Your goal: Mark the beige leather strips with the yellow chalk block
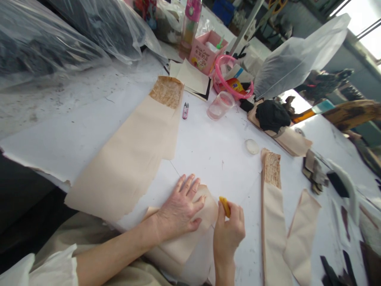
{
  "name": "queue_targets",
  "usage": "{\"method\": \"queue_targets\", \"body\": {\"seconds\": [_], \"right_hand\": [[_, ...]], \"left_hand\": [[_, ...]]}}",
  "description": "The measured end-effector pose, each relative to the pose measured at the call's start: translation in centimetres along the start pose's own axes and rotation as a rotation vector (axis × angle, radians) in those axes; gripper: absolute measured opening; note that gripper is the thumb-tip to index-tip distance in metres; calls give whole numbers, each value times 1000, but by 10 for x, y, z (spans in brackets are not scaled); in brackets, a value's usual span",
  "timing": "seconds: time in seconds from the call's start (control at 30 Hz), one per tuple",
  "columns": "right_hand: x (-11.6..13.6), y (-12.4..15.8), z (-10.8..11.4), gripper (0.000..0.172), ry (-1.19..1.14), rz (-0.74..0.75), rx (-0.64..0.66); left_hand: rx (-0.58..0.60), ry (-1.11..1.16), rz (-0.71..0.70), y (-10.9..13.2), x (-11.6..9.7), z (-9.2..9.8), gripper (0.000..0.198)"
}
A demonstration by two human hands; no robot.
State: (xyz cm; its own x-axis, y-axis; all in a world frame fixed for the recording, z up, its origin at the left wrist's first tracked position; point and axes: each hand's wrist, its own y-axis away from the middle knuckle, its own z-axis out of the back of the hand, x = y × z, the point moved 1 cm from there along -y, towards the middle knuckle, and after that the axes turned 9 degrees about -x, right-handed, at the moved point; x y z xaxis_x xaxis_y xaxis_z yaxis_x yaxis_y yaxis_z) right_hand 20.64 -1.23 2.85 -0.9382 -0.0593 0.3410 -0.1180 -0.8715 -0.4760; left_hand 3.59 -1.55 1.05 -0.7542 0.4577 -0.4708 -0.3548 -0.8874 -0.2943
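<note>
My left hand (181, 206) lies flat with fingers spread on a beige piece of leather-like sheet (178, 250) at the table's front edge. Beside that piece's right edge, my right hand (229, 230) pinches a small yellow block (225, 206), whose exact kind I cannot make out. A larger beige panel (119, 159) with a brown, rough-looking patch at its far end lies to the left. Thread snips (185, 111) with pink handles rest beyond my hands. Further beige strips (272, 230) lie to the right, one with a similar brown patch.
A clear plastic cup (221, 105), a round lid (251, 146), a pink basket (233, 79) and a pink box (205, 51) stand farther back. Plastic-covered dark bundles (74, 35) line the far left. A tape roll, dark cloth (273, 115) and scraps lie at the right.
</note>
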Motion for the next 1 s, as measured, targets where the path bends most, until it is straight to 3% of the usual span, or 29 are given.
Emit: {"method": "queue_targets", "body": {"seconds": [0.13, 0.33, 0.5, 0.7, 0.87, 1.0], "right_hand": [[-3, 4, -3, 28, 7, 57, 102], [-10, -5, 3, 30, 37, -10, -47], [-3, 15, 9, 26, -10, 72, 130], [-31, -2, 25, 27, 69, -35, -58], [-15, 18, 20, 24, -29, 8, 124], [-25, 16, 15, 28, 46, -42, 34]], "left_hand": [[-1, 6, 7, 0, -1, 0, 60], [29, 7, 3, 0, -2, 3, 59], [27, 0, 7, -1, -2, 3, 59], [40, 2, 10, -1, -4, 3, 57], [36, 2, 14, -1, -3, 3, 56], [42, 5, 10, -2, -4, 4, 56]]}}
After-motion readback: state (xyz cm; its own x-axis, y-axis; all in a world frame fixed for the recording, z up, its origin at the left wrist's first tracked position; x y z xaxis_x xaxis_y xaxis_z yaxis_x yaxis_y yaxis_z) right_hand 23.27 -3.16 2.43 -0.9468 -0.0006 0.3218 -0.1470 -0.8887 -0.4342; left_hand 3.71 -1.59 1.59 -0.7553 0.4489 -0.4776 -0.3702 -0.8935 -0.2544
